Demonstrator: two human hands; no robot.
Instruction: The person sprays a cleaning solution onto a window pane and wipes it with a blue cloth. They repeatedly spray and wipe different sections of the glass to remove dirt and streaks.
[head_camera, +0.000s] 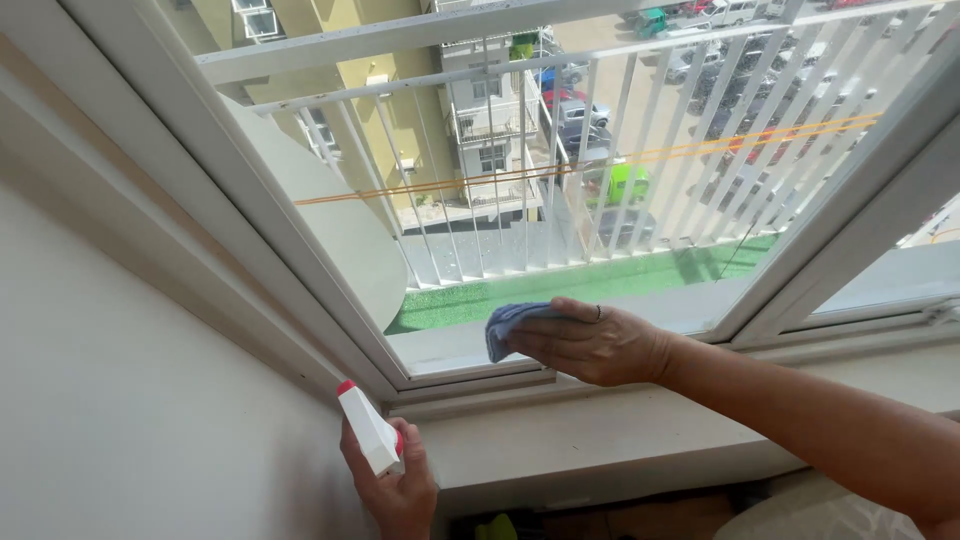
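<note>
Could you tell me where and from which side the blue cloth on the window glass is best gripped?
Grip the blue cloth at its bunched left end, which sticks out past the right hand. Come from the left, along the glass: the hand's palm covers the rest, pressing it flat to the pane.

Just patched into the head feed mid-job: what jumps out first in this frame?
The right hand presses a blue cloth against the lower part of the window pane, just above the white sill. Lower left, the left hand grips a white spray bottle with a red tip, near the wall. Beyond the glass, white railing bars and a street far below fill the view.
</note>
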